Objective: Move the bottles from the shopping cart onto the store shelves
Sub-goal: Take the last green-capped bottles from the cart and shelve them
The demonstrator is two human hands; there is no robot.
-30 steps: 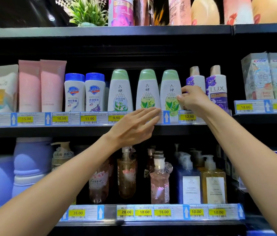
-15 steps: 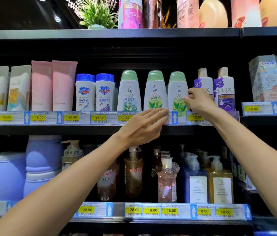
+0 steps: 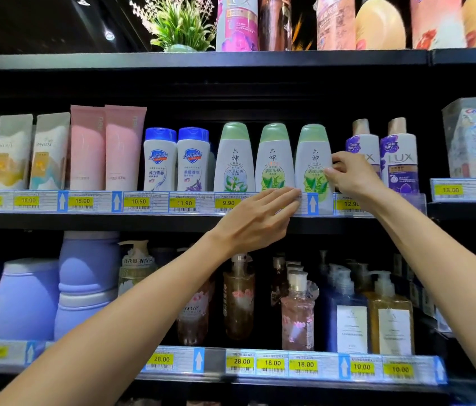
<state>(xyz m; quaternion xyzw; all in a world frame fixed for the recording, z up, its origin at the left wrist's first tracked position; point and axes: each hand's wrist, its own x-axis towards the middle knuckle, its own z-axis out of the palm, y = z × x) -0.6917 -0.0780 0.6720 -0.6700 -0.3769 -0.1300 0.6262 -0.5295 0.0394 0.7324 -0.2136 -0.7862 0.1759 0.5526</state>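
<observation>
The landmark is the green-capped bottle [image 3: 313,162] standing rightmost in a row of three alike on the middle shelf [image 3: 84,221]. The right hand [image 3: 351,177] is at this bottle's right flank, thumb and fingertips curled against its side in a pinch; how far the fingers reach behind it is hidden. The hand also covers the lower label of the purple-and-white bottle [image 3: 362,142] just right of the landmark, so only part of its lettering reads. A second such bottle [image 3: 399,153] stands further right, in full view.

The left hand [image 3: 260,221] lies below and left of the landmark, fingers straight and together, their tips resting flat on the price strip [image 3: 143,202] at the shelf's front edge. It hides one price label there; whether the fingertips also touch the bottle's base cannot be told.

Left of the landmark come the two other green-capped bottles [image 3: 273,159], then two blue-capped bottles [image 3: 160,159], then pink tubes [image 3: 108,148].

Below the landmark, on the lower shelf, pump bottles [image 3: 298,312] are partly screened by the left forearm. Above it, the top-shelf bottles [image 3: 236,22] are cut off by the frame's edge. No shopping cart is in view.
</observation>
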